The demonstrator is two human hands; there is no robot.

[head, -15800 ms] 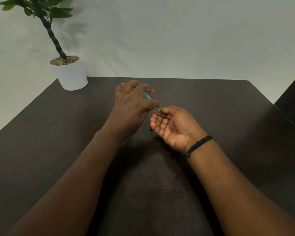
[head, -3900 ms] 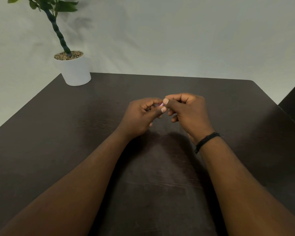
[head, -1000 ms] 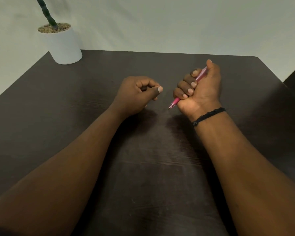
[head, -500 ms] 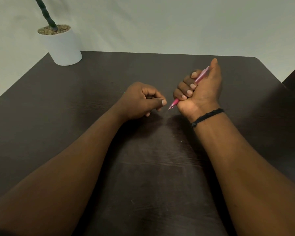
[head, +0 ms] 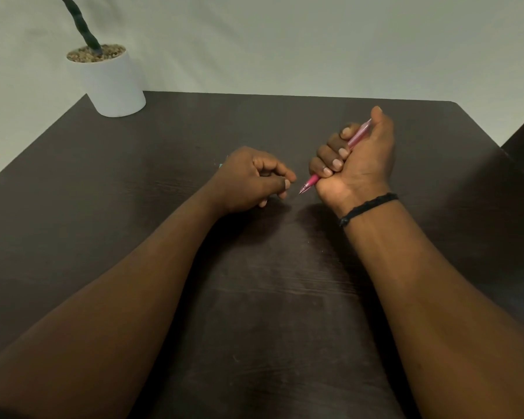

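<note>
Pink pen point(head: 357, 138) | fisted in right hand point(head: 359, 166) (table point(head: 285, 116) edges far) | left hand point(head: 248, 179) curled, grip unclear

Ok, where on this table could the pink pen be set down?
Bare: the far strip of table between white pot and right hand; the right side beyond that hand; the near middle between left forearm and right forearm. Crowded: the gap between left hand and pink pen.

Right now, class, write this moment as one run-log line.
right hand: grips pink pen, tip toward left hand | left hand: curled, contents hidden | dark table below
</note>
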